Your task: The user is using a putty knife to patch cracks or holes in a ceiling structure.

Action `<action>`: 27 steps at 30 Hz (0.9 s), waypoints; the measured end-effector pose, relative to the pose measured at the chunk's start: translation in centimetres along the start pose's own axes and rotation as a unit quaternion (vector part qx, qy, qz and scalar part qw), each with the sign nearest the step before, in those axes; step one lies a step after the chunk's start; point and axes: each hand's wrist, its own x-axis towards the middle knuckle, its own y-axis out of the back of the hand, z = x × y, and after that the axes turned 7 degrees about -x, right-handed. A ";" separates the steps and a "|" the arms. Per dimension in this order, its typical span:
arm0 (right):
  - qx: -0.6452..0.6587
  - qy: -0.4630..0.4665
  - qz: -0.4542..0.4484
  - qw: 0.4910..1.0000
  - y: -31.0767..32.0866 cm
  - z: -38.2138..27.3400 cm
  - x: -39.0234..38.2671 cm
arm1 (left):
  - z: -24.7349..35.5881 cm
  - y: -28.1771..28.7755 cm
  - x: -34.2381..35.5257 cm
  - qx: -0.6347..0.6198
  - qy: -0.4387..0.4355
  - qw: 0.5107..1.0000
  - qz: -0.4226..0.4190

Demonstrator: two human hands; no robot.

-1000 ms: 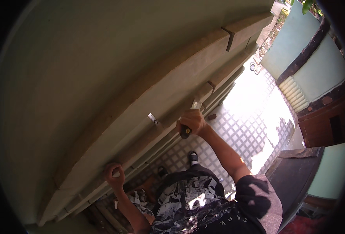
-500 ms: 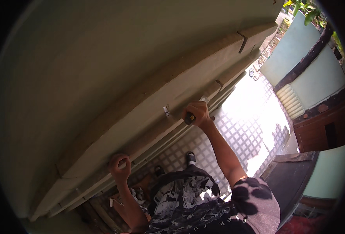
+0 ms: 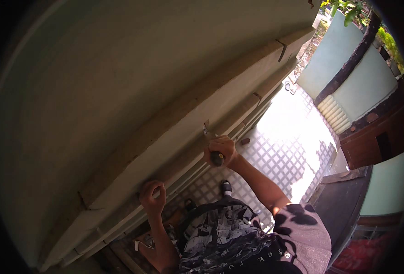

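Seen in the head view, a person stands close to a pale wall point(image 3: 119, 82) built in long steps, with both hands at the outer edge of a narrow ledge point(image 3: 183, 162). The right hand point(image 3: 222, 150) is closed firmly around the handle of a dark tool point(image 3: 217, 158), its butt end showing just off the ledge's outer edge; the working end is hidden. The left hand point(image 3: 152, 197), farther toward the ledge's lower-left end, is half curled, thumb and fingers forming a ring at the edge; whether it grips anything cannot be told. Compared with half a second ago, the right fist sits farther down the ledge and just beside a small bright mark point(image 3: 205, 129) on the wall, while the left hand's place along the ledge is much the same. The shift appears to bring the tool closer to that mark and narrow the gap between the hands. Pale letters point(image 3: 287, 255) run across the dark shirt point(image 3: 302, 233), partly lost in its folds; the handle shows a yellow spot but no label that can be read.
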 end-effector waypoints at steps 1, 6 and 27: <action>-0.007 -0.039 0.020 0.999 -0.1 -0.1 0.2 | 0.1 0.0 0.0 -0.007 -0.001 1.000 0.001; 0.108 0.056 -0.013 0.993 -4.2 -4.8 -0.5 | -0.5 0.2 -0.1 0.016 -0.032 0.999 0.000; 0.188 -0.015 0.110 0.976 -1.5 -2.4 -1.6 | -0.9 0.2 -0.3 0.004 0.004 1.000 0.003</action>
